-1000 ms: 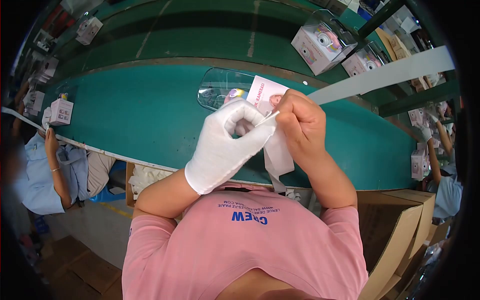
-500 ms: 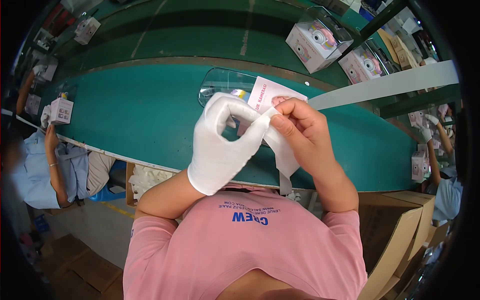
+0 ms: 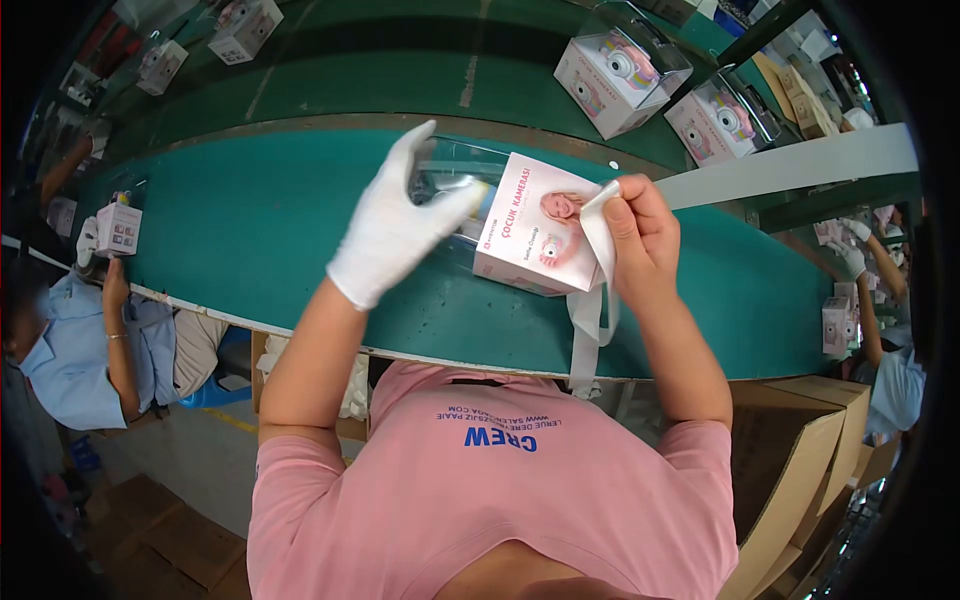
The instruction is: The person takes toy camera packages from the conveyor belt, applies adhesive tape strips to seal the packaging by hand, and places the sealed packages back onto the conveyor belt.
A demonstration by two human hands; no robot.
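My left hand point(image 3: 400, 215), in a white glove, is spread with thumb and fingers apart beside the clear plastic cover point(image 3: 462, 152) of a camera box. The pink and white box point(image 3: 540, 225) lies on the green table point(image 3: 270, 230), its printed face up. Bare and pinched, my right hand point(image 3: 640, 225) grips a white strip point(image 3: 598, 240) at the box's right edge. The strip hangs down past the table's front edge. Part of the cover is hidden behind my left hand.
Boxed cameras point(image 3: 615, 75) stand on the green belt point(image 3: 400, 70) beyond the table. A broad pale strip point(image 3: 800, 165) crosses at the right. Cardboard boxes point(image 3: 800, 450) stand at lower right. A co-worker in blue point(image 3: 90, 345) handles a box point(image 3: 120, 228) at left.
My left hand has let go of the strip, moved left and opened over the cover. My right hand has moved right with the strip, uncovering the box. Boxes on the belt have shifted left.
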